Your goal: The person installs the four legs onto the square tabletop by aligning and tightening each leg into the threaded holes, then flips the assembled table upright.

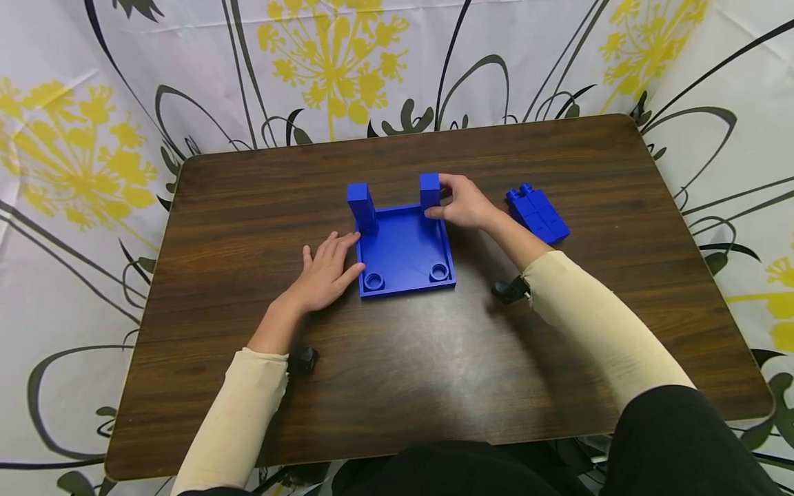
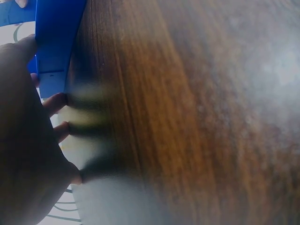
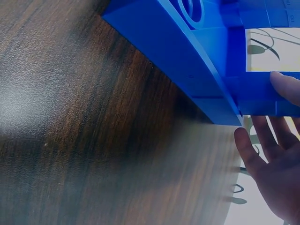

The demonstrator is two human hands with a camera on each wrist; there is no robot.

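Observation:
A square blue tray [image 1: 406, 251] with a low rim lies on the table, two round sockets [image 1: 439, 273] showing at its near corners. Blue posts stand upright at both far corners. My right hand [image 1: 466, 203] grips the far-right post [image 1: 429, 191], thumb on its near side and fingers behind, as the right wrist view also shows. The far-left post [image 1: 361, 207] stands untouched. My left hand [image 1: 322, 272] rests against the tray's left side with fingers spread and straight, its thumb at the rim. In the left wrist view, its fingertips touch the table beside the blue wall [image 2: 54, 51].
Blue blocks with round pegs [image 1: 538, 213] lie side by side on the table to the right, just beyond my right forearm. The brown wooden table [image 1: 248, 193] has a flower-patterned cloth [image 1: 335, 69] hanging behind it and at its sides.

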